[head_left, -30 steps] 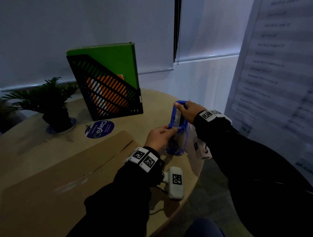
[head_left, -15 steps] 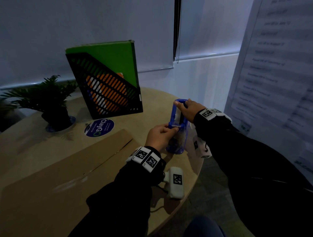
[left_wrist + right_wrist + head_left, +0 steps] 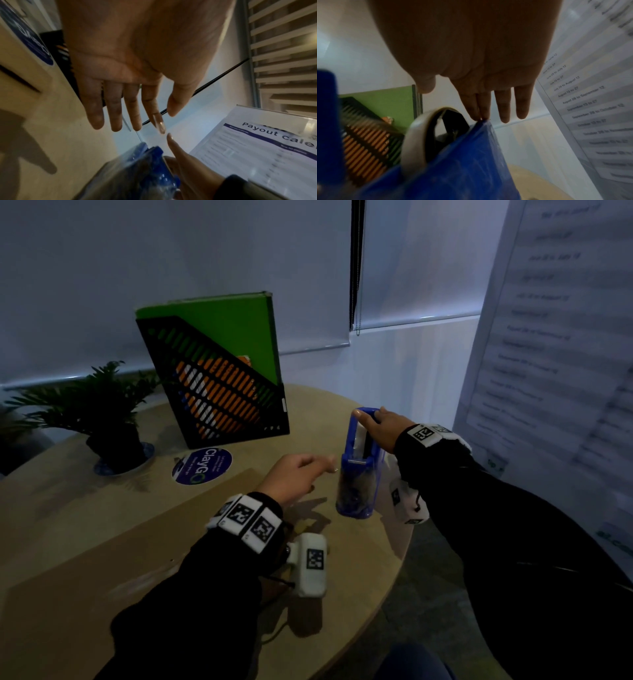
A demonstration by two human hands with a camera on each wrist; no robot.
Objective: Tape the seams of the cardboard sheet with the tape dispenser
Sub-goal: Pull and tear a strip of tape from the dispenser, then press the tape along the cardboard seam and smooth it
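A blue tape dispenser (image 3: 359,474) stands on end on the round table (image 3: 308,412), close to its right edge. My right hand (image 3: 371,419) is on the dispenser's top. In the right wrist view its fingers (image 3: 481,108) are straight, with two tips touching the blue frame (image 3: 462,162) beside the pale tape roll (image 3: 414,135). My left hand (image 3: 318,465) hovers just left of the dispenser with its fingers (image 3: 116,115) straight and nothing gripped. Something glossy sits at the index fingertip; I cannot tell what it is. The brown cardboard sheet (image 3: 85,559) lies flat under my left forearm.
A black slotted file holder (image 3: 219,405) with a green folder stands at the back. A potted plant (image 3: 102,412) is at the left, and a round purple sticker (image 3: 202,465) lies on the table between them. A printed poster (image 3: 548,337) hangs at the right.
My left hand has let go of the dispenser's middle and drawn back to the left, fingers now straight. My right hand has stayed on the top.
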